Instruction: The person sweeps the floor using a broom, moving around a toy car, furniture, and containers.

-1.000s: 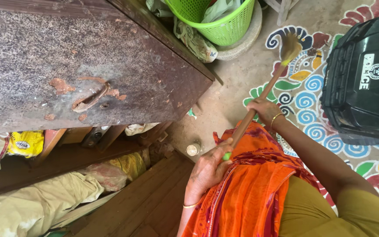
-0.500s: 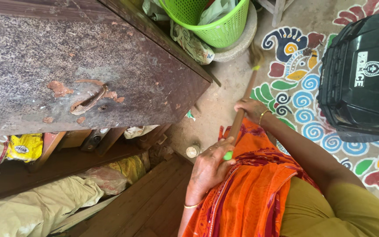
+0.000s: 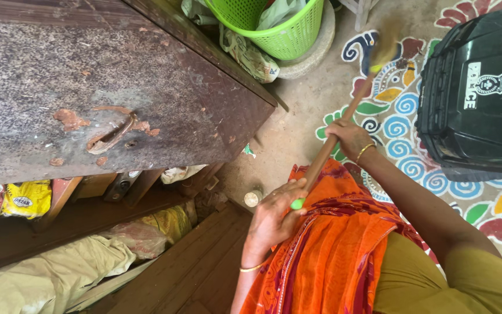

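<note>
Head view, change: the broom head has swung back out over the painted floor pattern, where half a second ago it lay nearer the green basket; a sweeping stroke looks to be under way.
Broom: a long wooden handle with a green cap at the near end; its bristle head is blurred, so I cannot tell its make. It runs from the person's lap out to the floor right of the basket.
Left hand: curled loosely round the capped end of the handle, fingers part open, gold bangle on the wrist.
Right hand: closed firmly round the handle further down, also bangled.
Cabinet top: left of the basket, rusty speckled metal, rough and flaking, with a curved handle.
Basket: bright green plastic lattice, round, stuffed with cloth.
Black case: right of the basket, glossy moulded plastic.
Floor: dusty concrete under the swirling painted colours.
Clothing: orange patterned cloth, soft folds.
</note>
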